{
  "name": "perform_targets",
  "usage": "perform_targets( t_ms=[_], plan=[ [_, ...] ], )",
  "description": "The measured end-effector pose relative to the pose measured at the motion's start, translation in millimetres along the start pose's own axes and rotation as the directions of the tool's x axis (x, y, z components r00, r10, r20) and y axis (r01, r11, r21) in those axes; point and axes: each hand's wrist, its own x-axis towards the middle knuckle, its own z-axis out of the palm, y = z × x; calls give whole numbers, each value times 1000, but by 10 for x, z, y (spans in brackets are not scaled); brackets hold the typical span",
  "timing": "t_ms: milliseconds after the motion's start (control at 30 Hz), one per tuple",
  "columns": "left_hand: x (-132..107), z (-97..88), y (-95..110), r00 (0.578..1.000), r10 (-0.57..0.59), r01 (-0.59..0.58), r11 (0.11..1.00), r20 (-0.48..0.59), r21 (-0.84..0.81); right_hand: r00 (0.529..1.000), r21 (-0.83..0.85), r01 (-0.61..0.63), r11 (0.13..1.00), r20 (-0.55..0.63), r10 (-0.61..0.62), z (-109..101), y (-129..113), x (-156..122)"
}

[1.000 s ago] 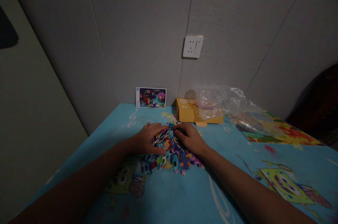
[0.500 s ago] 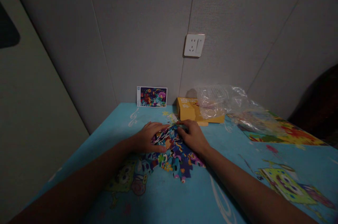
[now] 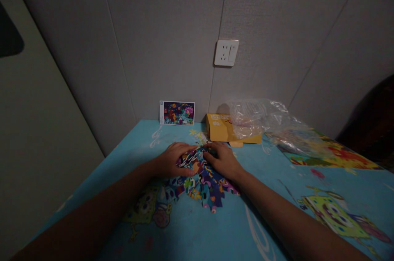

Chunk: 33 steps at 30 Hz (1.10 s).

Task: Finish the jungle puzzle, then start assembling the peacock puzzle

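Note:
A heap of jigsaw puzzle pieces [image 3: 205, 185] in purple, teal and orange lies on the blue patterned tablecloth [image 3: 197, 232]. My left hand [image 3: 175, 161] rests against the heap's left side, its thumb well apart from the fingers. On the opposite side, my right hand [image 3: 222, 160] lies over the heap's upper right edge, thumb spread from the bent fingers. Both hands are open and cup the pieces between them without gripping any one that I can make out. Some pieces under the right palm are hidden.
Against the wall stands a small picture card [image 3: 178, 113] of a colourful scene. A yellow box [image 3: 220, 129] sits behind my right hand, partly covered by a clear plastic bag [image 3: 258, 117]. Farther right lies a bright printed sheet [image 3: 347, 156]. A socket panel [image 3: 226, 53] is on the wall.
My right hand has shifted slightly left and inward over the heap, its thumb moving toward the middle. The left hand stays almost where it was.

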Motion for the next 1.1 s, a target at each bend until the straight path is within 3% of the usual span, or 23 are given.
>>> perform_targets(
  t_ms=[333, 667, 1000, 1100],
  plan=[
    [1, 8, -19, 999, 34, -33, 999, -22, 19, 1000, 7, -19, 1000, -16, 19, -3, -11, 4],
    [25, 9, -24, 990, 59, -58, 998, -127, 14, 1000, 37, -23, 999, -14, 24, -12, -1, 1],
    [28, -63, 23, 989, 67, -65, 998, -131, 20, 997, 3, 17, 1000, -72, -16, -63, -37, -33],
    [-31, -88, 104, 990, 127, -125, 992, -61, 37, 994, -30, 61, 998, -87, -63, -106, -70, -83]
  ],
)
